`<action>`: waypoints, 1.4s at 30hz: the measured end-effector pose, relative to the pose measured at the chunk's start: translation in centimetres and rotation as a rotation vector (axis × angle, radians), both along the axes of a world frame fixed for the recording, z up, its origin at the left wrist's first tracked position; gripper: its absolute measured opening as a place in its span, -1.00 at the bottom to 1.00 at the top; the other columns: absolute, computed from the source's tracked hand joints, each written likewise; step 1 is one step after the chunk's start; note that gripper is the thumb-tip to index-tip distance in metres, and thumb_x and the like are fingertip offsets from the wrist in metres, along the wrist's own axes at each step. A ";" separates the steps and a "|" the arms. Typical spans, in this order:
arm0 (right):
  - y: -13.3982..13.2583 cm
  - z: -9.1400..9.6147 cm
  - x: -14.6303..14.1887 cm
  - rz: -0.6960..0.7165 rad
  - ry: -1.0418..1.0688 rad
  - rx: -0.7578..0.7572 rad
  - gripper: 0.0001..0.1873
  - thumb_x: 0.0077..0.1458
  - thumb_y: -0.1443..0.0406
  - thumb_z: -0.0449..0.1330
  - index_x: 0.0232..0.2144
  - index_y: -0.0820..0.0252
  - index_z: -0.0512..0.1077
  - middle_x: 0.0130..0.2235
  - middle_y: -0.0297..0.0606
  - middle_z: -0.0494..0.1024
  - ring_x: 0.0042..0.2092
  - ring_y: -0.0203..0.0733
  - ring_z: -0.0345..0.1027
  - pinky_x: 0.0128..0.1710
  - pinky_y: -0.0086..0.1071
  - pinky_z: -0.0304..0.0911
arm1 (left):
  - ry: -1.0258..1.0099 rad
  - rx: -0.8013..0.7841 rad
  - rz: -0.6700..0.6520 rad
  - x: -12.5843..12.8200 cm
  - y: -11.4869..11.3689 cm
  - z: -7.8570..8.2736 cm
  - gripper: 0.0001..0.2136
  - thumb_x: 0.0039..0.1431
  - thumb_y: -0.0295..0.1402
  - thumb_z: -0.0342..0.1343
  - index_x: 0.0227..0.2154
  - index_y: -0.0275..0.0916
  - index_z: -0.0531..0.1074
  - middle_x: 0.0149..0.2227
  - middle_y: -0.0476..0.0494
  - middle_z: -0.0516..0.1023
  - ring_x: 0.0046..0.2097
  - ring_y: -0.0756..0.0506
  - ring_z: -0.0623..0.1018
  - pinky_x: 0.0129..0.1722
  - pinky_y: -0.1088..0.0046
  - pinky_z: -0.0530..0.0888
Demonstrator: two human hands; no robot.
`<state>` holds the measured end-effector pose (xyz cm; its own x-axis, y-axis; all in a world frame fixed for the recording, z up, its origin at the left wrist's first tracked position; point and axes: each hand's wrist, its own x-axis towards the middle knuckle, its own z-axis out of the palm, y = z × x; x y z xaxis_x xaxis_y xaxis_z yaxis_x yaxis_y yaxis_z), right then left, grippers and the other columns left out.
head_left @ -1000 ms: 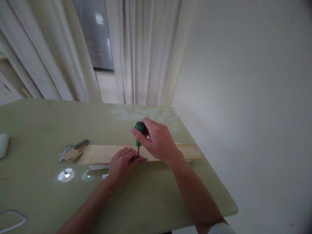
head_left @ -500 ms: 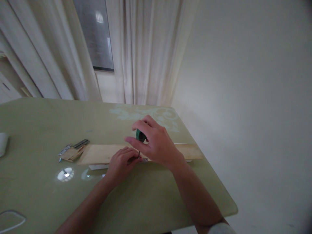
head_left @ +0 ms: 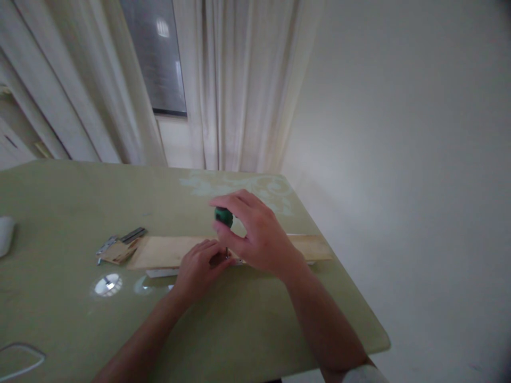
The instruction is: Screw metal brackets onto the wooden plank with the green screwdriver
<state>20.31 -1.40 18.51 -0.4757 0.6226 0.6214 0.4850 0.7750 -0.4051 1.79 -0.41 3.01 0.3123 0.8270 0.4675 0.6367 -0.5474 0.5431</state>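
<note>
A screwdriver with a green handle (head_left: 224, 216) stands roughly upright over the front edge of a pale wooden board (head_left: 162, 251). My right hand (head_left: 259, 234) is curved around that handle, thumb below and fingers above. The thin shaft runs down to a small metal plate (head_left: 238, 261) with holes, lying at the board's front edge. Beside the shaft's lower end, my left hand (head_left: 203, 266) rests on the board with thumb and fingers pinched together. What sits between those fingertips is hidden. My right hand covers part of the board.
Left of the board lie metal hinge-like pieces (head_left: 133, 234) and a small wooden scrap (head_left: 117, 251). A white object (head_left: 5, 234) and a white cable (head_left: 27, 348) are at the far left of the green table (head_left: 72, 207). A wall (head_left: 419, 186) rises on the right.
The fingers of my right hand have shifted and turned on the green handle, which now leans slightly further left. My left hand stays nearly in place.
</note>
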 end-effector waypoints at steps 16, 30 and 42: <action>0.5 -0.1 0.3 -0.111 -0.133 0.006 -0.60 0.44 0.30 0.03 0.25 0.13 0.36 -0.01 -0.15 0.56 0.06 -0.11 0.41 0.13 -0.21 0.31 | 0.004 -0.057 -0.038 0.1 0.0 0.3 -0.79 0.33 -0.15 0.20 -0.33 -0.15 0.56 -0.27 -0.08 0.65 -0.22 -0.12 0.56 -0.18 0.34 0.42; -0.3 0.4 0.5 -0.101 -0.222 -0.028 -0.68 0.35 0.29 0.09 0.12 0.12 0.33 -0.06 -0.23 0.60 -0.06 -0.14 0.44 -0.05 -0.30 0.27 | 0.030 0.017 -0.018 0.1 0.0 -0.2 -0.82 0.34 -0.22 0.19 -0.36 -0.15 0.55 -0.31 -0.06 0.63 -0.25 -0.12 0.56 -0.22 0.35 0.41; -0.8 0.7 0.2 -0.123 -0.281 0.025 -0.64 0.38 0.29 0.06 0.18 0.11 0.33 0.02 -0.17 0.60 0.04 -0.09 0.41 -0.04 -0.27 0.27 | 0.025 0.051 0.041 0.3 -0.1 -0.2 -0.74 0.36 -0.17 0.16 -0.42 -0.14 0.54 -0.33 -0.08 0.64 -0.28 -0.12 0.56 -0.25 0.35 0.42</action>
